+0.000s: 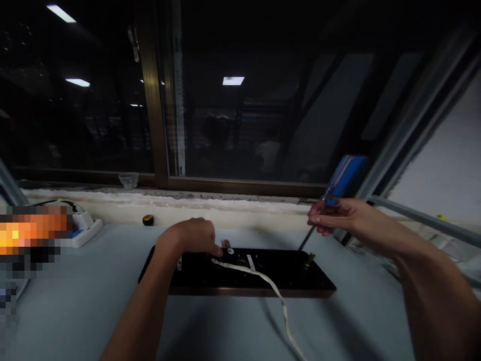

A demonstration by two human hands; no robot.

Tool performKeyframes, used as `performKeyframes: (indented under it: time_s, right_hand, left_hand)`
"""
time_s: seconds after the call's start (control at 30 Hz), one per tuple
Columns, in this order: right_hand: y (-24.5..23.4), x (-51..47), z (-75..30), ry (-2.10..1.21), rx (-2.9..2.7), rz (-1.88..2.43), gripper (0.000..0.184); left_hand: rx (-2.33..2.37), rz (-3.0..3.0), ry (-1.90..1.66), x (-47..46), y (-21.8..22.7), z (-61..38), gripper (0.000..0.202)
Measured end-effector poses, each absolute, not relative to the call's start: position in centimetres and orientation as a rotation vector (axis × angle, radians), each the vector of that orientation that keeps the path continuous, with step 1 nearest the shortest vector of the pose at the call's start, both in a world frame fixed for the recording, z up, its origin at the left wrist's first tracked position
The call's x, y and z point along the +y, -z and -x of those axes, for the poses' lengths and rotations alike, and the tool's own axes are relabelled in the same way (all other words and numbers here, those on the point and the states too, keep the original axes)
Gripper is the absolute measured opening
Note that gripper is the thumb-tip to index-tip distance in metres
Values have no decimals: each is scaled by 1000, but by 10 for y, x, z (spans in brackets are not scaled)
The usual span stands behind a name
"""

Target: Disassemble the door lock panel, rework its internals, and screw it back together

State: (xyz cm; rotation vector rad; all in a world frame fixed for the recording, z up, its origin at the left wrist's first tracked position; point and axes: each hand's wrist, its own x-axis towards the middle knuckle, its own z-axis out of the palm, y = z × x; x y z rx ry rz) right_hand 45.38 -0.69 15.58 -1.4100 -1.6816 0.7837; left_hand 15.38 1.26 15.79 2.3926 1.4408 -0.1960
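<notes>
My right hand (328, 216) grips the lower handle end of a screwdriver (343, 175) with a clear and blue handle. The tool is tilted, its thin shaft running down to the right part of a long black panel (278, 276). My left hand (193, 235) is bent over the panel's left half, fingers curled and pressed on it; some of the fingertips are hidden. A white cable (276, 291) comes from near the panel's middle and trails toward me. A brass fitting (309, 260) stands up near the panel's right end.
The panel lies on a light blue table (93, 301). A black and gold round cap (148, 220) is at the back, a white power strip (90, 231) at left. A clear plastic cup (129, 180) sits on the window sill. A grey metal rail (421, 218) runs along the right.
</notes>
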Motion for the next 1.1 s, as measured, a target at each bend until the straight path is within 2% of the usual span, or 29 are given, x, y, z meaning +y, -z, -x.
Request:
performKeyframes:
  time_s: [0.13,0.33,0.67,0.77,0.97,1.1]
  right_hand:
    - [-156,-6,-455,-794,-1636,1400,38]
    - [-150,6,-444,-442,-1567,1533,41]
    - [-146,-4,-459,-966,-1542,1292,32]
    - [-148,-3,-462,-919,-1532,1322,36]
    - [-149,6,-452,-489,-1552,1584,48]
    - [-146,3,-454,-664,-1611,1448,41]
  left_hand:
    - [1449,-2366,185,12,-158,-154,35]
    - [1448,-2351,173,13,-158,-155,34]
    - [1445,-2381,173,11,-159,-155,33]
    - [1447,-2383,181,11,-159,-155,32]
    - [1471,-2372,172,15,-154,-154,32]
    - [1476,-2363,159,13,-156,-155,31]
